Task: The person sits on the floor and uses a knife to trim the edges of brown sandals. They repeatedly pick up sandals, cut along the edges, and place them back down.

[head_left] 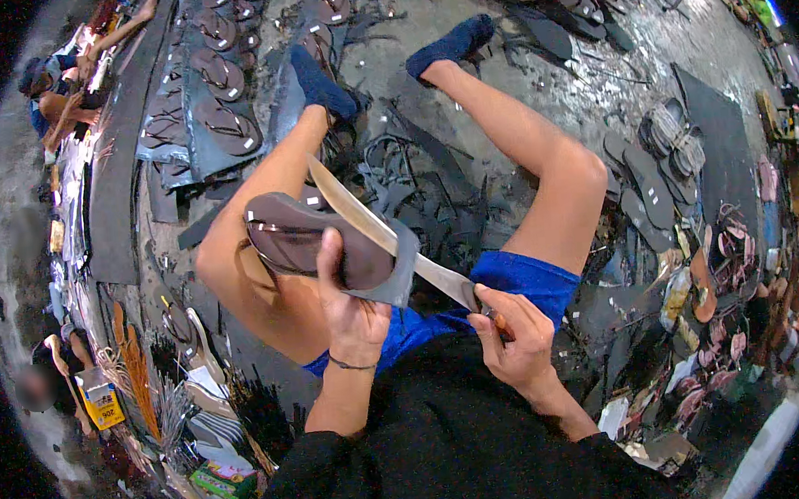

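Observation:
My left hand (357,325) grips a dark brown flip-flop (363,259) by its sole, thumb across the top, between my bent legs. Closed round a brownish handle, my right hand (522,338) holds a knife with a long, curved, pale blade (443,282). The blade runs along the flip-flop's side and past its heel, its tip pointing up and left. At the heel a strip of grey sole rubber (406,265) sticks out beyond the brown top layer and crosses in front of the blade. My left fingers are hidden beneath the sole.
Rows of flip-flops (227,123) lie on a sheet at the far left. Dark rubber scraps (404,171) cover the floor between my feet. More soles (642,180) and pink straps (737,238) are at the right. Bundled strips (138,384) stand left; another person (65,96) sits far left.

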Available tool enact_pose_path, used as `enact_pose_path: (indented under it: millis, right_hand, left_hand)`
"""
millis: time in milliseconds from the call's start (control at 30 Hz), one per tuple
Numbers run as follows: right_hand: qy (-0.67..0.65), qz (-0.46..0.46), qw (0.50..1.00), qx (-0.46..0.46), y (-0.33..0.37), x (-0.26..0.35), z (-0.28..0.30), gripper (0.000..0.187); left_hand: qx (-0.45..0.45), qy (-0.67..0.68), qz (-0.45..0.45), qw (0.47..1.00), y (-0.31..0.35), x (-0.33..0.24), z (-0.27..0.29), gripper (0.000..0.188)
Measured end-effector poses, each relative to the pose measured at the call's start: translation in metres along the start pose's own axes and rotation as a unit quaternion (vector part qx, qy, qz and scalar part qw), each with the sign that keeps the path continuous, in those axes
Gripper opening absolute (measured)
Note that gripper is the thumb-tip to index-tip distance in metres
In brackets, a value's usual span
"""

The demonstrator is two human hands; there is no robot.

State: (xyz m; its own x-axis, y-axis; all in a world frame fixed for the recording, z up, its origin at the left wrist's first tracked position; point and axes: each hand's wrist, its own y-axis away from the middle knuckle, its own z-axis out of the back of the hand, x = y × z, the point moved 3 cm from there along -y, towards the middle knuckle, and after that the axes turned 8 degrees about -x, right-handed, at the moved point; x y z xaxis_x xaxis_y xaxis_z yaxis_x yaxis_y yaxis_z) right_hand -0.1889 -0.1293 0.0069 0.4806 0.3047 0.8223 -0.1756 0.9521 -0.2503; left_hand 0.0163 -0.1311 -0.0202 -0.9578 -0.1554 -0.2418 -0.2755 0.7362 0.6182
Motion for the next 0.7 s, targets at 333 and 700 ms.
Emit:
enact_pose_path:
  millis: [333, 700]
  right_hand:
    - [-0.025, -0.070, 0.987, 0.140, -0.007, 0.025, -0.007, 0.025]
    - [-0.266, -0.302, 0.874, 0.274, -0.052, -0.020, -0.086, 0.031]
  left_hand:
    - [-0.121, -0.210, -0.072, 0.968, 0.021, -0.004, 0.079, 0.027]
    - [-0.007, -0.458, -0.049, 0.887, -0.006, -0.024, 0.051, 0.035]
